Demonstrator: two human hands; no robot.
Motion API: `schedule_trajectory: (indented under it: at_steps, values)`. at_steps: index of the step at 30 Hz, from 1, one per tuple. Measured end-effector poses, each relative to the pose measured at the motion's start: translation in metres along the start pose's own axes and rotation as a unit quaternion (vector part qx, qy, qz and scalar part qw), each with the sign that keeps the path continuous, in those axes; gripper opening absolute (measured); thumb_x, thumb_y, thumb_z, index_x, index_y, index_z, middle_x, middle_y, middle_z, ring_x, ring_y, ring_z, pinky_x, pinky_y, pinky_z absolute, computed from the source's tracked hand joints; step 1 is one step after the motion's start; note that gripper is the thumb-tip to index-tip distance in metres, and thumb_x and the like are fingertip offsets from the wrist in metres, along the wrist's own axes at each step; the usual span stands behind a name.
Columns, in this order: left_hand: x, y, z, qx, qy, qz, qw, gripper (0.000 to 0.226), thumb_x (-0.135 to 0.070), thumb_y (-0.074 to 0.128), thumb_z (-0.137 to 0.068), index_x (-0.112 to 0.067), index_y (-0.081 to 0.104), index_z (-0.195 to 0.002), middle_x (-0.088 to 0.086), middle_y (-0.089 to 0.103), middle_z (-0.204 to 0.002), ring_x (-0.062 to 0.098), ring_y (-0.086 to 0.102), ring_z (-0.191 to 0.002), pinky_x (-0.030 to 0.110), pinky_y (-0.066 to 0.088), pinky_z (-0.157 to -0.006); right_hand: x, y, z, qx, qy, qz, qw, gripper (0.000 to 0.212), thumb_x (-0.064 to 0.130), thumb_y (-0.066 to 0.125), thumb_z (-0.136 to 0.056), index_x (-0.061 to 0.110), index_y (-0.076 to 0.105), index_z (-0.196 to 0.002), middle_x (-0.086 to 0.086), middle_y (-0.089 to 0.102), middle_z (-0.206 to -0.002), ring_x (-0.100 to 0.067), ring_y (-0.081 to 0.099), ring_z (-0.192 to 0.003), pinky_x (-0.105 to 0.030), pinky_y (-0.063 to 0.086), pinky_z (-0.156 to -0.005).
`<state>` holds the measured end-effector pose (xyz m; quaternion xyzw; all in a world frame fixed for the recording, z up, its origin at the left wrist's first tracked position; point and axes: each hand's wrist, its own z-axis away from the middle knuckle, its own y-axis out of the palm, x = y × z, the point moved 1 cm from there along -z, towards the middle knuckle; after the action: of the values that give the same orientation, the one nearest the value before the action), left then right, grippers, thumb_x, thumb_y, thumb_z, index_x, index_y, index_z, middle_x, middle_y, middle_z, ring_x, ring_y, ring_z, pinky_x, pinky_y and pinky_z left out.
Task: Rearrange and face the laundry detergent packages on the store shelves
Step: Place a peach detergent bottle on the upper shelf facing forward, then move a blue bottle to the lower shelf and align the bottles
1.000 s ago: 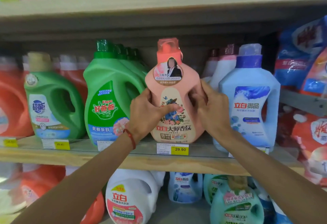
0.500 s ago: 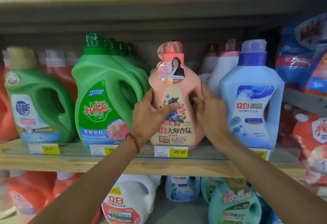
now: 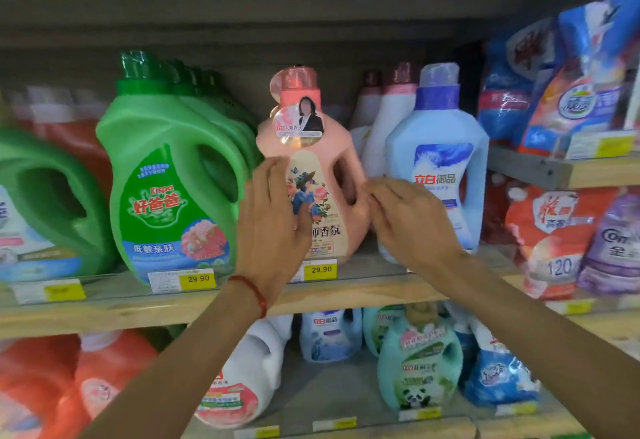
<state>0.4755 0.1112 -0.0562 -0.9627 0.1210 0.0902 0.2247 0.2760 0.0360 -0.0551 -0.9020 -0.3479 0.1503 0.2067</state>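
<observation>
Seen from the head camera, a pink detergent bottle (image 3: 311, 147) is standing upright on the middle shelf (image 3: 346, 295), label outward, between a green jug (image 3: 173, 179) at nine o'clock and a pale blue bottle (image 3: 440, 168) at three o'clock. The left hand (image 3: 273, 217) is spreading relaxed fingers across the label. The right hand (image 3: 408, 220) is reaching, fingers loose, beside the handle.

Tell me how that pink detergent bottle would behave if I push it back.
The pink bottle looks like rigid moulded plastic, so probably stiff. Its body is wide under a narrow neck, so pushed low it should slide rather than tip. Smooth sides may be slippery.
</observation>
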Motion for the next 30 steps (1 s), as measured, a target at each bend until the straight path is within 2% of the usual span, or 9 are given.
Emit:
schedule_trajectory:
  at_steps: [3,8,11,14,17,20,21,26,30]
  values:
    - [-0.022,0.006,0.004,0.028,0.081,-0.026,0.996,0.05,-0.015,0.063,-0.083,-0.009,0.055,-0.132,0.013,0.052,-0.136,0.037,0.053,-0.114,0.046,0.047,-0.098,-0.018,-0.023,0.017,-0.022,-0.016,0.023,0.999,0.016,0.013,0.062,-0.091,0.006,0.072,-0.102,-0.011,0.07,-0.093,-0.035,0.062,-0.086,-0.046,0.052,-0.079]
    - [-0.07,0.031,-0.004,0.088,0.092,-0.019,0.992,0.032,-0.023,0.062,-0.091,-0.007,0.057,-0.119,0.012,0.057,-0.126,0.034,0.056,-0.112,0.041,0.047,-0.088,-0.069,-0.048,0.038,-0.02,0.052,0.038,0.998,0.024,0.015,0.061,-0.09,0.005,0.065,-0.113,-0.013,0.065,-0.104,-0.036,0.057,-0.094,-0.047,0.05,-0.081]
    - [-0.088,0.056,-0.009,0.127,0.048,-0.001,0.991,0.047,-0.035,0.062,-0.095,-0.008,0.05,-0.132,0.011,0.054,-0.129,0.033,0.057,-0.113,0.043,0.051,-0.08,-0.103,-0.05,0.047,-0.008,0.107,0.016,0.994,0.029,0.015,0.062,-0.092,0.004,0.056,-0.119,-0.016,0.057,-0.115,-0.035,0.053,-0.099,-0.045,0.047,-0.083]
    - [-0.099,0.078,-0.017,0.155,-0.017,0.05,0.987,0.063,-0.046,0.065,-0.094,-0.009,0.045,-0.141,0.008,0.054,-0.136,0.027,0.053,-0.125,0.041,0.049,-0.1,-0.129,-0.044,0.046,0.016,0.151,-0.056,0.987,0.045,0.02,0.063,-0.095,0.005,0.048,-0.134,-0.016,0.052,-0.127,-0.036,0.055,-0.113,-0.042,0.048,-0.087]
    - [-0.111,0.094,-0.023,0.16,-0.091,0.116,0.976,0.072,-0.049,0.071,-0.09,-0.014,0.04,-0.145,0.001,0.06,-0.137,0.02,0.061,-0.121,0.04,0.053,-0.099,-0.147,-0.036,0.039,0.01,0.177,-0.089,0.98,0.053,0.021,0.059,-0.099,0.005,0.041,-0.146,-0.017,0.051,-0.135,-0.037,0.058,-0.114,-0.035,0.046,-0.079]
    - [-0.116,0.1,-0.024,0.17,-0.148,0.178,0.958,0.074,-0.042,0.073,-0.091,-0.02,0.036,-0.151,-0.015,0.068,-0.124,-0.008,0.066,-0.102,0.015,0.054,-0.088,-0.157,-0.024,0.036,0.022,0.21,-0.104,0.972,0.054,0.02,0.057,-0.1,0.007,0.039,-0.149,-0.017,0.056,-0.138,-0.04,0.062,-0.114,-0.042,0.051,-0.084]
    - [-0.118,0.1,-0.024,0.173,-0.155,0.195,0.953,0.072,-0.04,0.073,-0.091,-0.022,0.037,-0.15,-0.019,0.068,-0.121,-0.014,0.065,-0.098,0.011,0.054,-0.087,-0.158,-0.02,0.037,0.027,0.202,-0.11,0.973,0.054,0.018,0.057,-0.098,0.007,0.04,-0.149,-0.017,0.058,-0.137,-0.039,0.063,-0.113,-0.044,0.052,-0.086]
    - [-0.121,0.101,-0.021,0.159,-0.18,0.257,0.936,0.068,-0.048,0.076,-0.085,-0.024,0.048,-0.142,-0.012,0.072,-0.127,0.007,0.069,-0.115,0.042,0.056,-0.101,-0.162,-0.006,0.041,0.023,0.199,-0.156,0.967,0.055,0.021,0.056,-0.098,0.008,0.04,-0.15,-0.015,0.059,-0.126,-0.037,0.061,-0.109,-0.044,0.046,-0.085]
    - [-0.128,0.095,-0.016,0.129,-0.185,0.277,0.934,0.061,-0.035,0.08,-0.085,-0.02,0.053,-0.137,-0.007,0.074,-0.123,0.014,0.072,-0.112,0.047,0.057,-0.098,-0.161,-0.016,0.042,0.003,0.206,-0.183,0.961,0.062,0.043,0.044,-0.097,0.01,0.043,-0.149,-0.013,0.062,-0.122,-0.036,0.062,-0.107,-0.042,0.044,-0.084]
